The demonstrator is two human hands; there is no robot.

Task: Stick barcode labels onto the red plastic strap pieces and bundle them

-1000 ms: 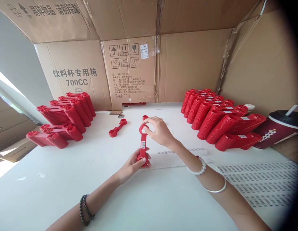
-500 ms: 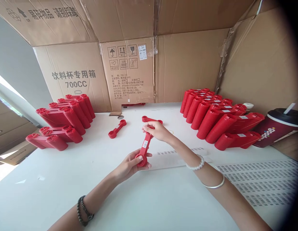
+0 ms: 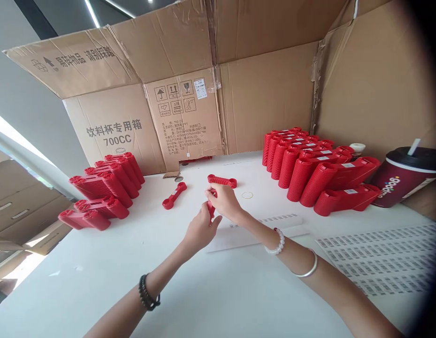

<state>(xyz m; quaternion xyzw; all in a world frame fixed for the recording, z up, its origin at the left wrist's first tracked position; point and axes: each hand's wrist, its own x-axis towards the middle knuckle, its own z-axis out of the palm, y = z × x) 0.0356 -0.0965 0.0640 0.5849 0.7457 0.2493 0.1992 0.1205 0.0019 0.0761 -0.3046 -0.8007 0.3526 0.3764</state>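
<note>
Both my hands hold one red plastic bar with round ring ends, tilted above the table and mostly hidden by my fingers. My left hand is closed around its lower part. At the upper end, my right hand grips it with thumb and fingers. Just behind my right hand lies a second such bar. A third bar, bearing a small white label, rests to the left. A white label strip lies under and beyond my right wrist.
Stacks of red bars stand at left and right. Label sheets cover the right side of the white table. A lidded cup with a straw stands far right. Cardboard walls close off the back.
My left hand has slid up from the bar's lower ring towards my right hand, and its fingers now cover the bar's label. The camera view has shifted slightly.
</note>
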